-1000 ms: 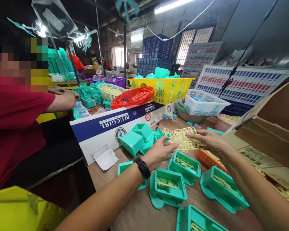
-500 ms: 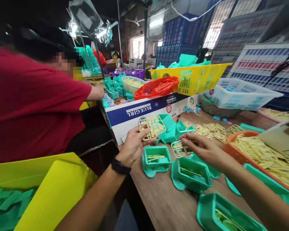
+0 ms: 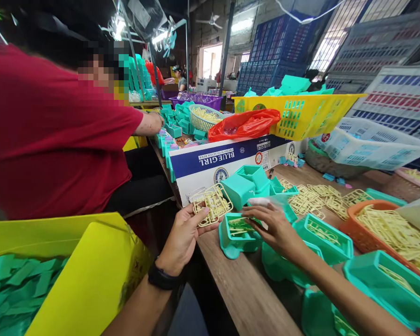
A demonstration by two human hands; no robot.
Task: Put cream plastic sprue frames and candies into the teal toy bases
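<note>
A small stack of cream plastic sprue frames is pinched between the thumb and fingers of my left hand, which wears a dark wristband. My right hand reaches over the nearest green plastic box, fingers stretched out and apart, tips at its right rim. I see nothing between them. Thin cream sticks lie inside that box. Behind the right hand shows a whitish, blurred patch. Another green box with a cream frame inside stands to the right, among several more green boxes along the table.
Loose cream frames are piled behind the boxes. An orange basket of cream sticks stands at right. A printed cardboard panel edges the table. A yellow bin with green pieces is at lower left. A co-worker in red sits at left.
My right hand has moved left and down to the nearest box, and the sprue frame it held no longer shows in it. My left hand keeps its stack, slightly lower.
</note>
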